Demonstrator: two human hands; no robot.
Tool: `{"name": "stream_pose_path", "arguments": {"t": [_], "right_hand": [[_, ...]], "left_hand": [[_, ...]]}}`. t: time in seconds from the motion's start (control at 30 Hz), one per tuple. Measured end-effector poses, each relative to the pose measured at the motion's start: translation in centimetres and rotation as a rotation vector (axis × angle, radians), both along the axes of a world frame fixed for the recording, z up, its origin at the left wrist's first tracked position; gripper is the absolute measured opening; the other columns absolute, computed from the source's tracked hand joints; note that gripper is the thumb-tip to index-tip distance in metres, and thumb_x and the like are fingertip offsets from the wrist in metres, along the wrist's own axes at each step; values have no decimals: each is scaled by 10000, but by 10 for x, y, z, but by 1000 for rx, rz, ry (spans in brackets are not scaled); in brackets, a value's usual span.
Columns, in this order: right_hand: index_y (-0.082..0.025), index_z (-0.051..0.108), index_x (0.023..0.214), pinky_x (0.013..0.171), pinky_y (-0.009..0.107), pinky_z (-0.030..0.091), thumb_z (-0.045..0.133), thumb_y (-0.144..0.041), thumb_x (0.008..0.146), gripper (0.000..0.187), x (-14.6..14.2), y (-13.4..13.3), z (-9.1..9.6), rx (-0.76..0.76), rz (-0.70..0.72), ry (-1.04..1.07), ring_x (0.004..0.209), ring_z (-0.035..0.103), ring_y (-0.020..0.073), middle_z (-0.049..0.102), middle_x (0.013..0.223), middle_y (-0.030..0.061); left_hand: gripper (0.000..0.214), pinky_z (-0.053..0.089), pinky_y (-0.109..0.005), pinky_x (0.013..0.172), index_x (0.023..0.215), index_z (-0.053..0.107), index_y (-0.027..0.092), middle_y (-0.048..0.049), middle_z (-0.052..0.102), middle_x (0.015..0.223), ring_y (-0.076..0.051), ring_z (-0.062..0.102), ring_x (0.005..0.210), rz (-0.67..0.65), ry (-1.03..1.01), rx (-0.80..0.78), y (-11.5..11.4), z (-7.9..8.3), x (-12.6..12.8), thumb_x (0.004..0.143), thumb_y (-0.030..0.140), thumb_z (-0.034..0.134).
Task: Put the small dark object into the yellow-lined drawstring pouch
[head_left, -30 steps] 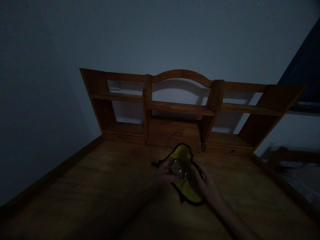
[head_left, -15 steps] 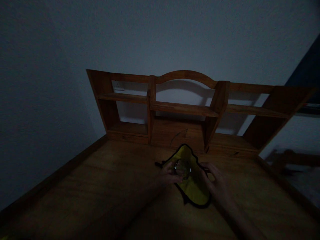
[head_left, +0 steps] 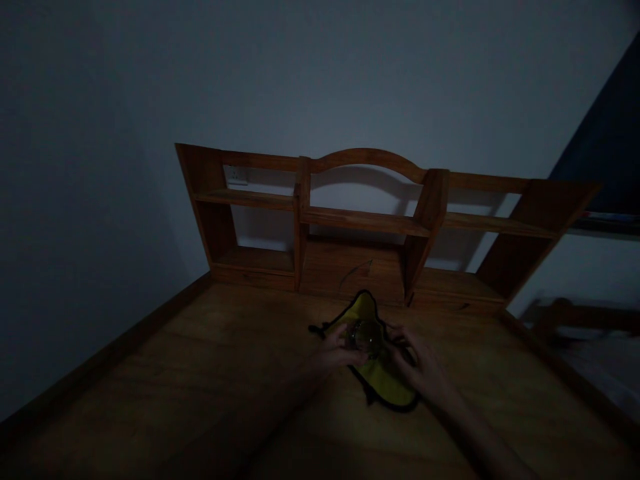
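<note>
- Your left hand (head_left: 336, 350) is clamped on the left side of a round, clear, glass-like object (head_left: 367, 337), smooth, with small bright glints.
- It sits over a yellow fabric cloth with a black border (head_left: 393, 387), on the brown wooden tabletop (head_left: 225, 347); black tabs project from the cloth's left and near edges.
- Your right hand (head_left: 425, 367) meets the cloth's right edge, fingers curved; whether they pinch it, you cannot tell.
- Obscured: object's left side, by your fingers; its outline, by dim light; mid-cloth, by the object. Forearms run out of view below.
- Object's long axis: indeterminable. Cloth's runs from far left, narrow end toward the brown wooden shelf unit (head_left: 367, 220), to near right.
</note>
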State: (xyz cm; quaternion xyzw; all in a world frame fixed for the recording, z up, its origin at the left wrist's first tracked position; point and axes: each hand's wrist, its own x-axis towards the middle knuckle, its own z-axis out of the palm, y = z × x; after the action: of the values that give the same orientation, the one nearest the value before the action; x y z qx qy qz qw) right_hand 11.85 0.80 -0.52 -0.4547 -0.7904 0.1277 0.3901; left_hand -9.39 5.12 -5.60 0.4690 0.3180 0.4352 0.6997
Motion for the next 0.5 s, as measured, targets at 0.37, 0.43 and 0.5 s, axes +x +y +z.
{"name": "stream_pose_path", "arguments": {"t": [0.37,0.43,0.5], "right_hand": [[-262,614,1134,1042,410,413,451,-297,935,260,-6,-4,6,-20,53,-104,1226,500,230,461,1394,50],[-270,623,1145,1043,401,415,427,-286,947,279,-5,-2,3,-23,55,-106,1215,507,226,448,1398,45],[-271,627,1151,1019,381,441,418,-280,950,290,-4,0,0,-31,72,-106,1175,538,220,425,1409,47]], "left_hand": [[773,539,-336,742,1207,543,170,-106,693,984,-250,674,885,-32,60,-2,-4,4,-2,515,261,876],[794,547,-349,741,1194,551,172,-95,697,965,-252,678,871,-21,62,-45,-4,5,-1,481,260,888],[802,551,-351,736,1184,559,170,-88,699,963,-252,679,868,-8,45,-84,-3,4,1,462,267,894]]}}
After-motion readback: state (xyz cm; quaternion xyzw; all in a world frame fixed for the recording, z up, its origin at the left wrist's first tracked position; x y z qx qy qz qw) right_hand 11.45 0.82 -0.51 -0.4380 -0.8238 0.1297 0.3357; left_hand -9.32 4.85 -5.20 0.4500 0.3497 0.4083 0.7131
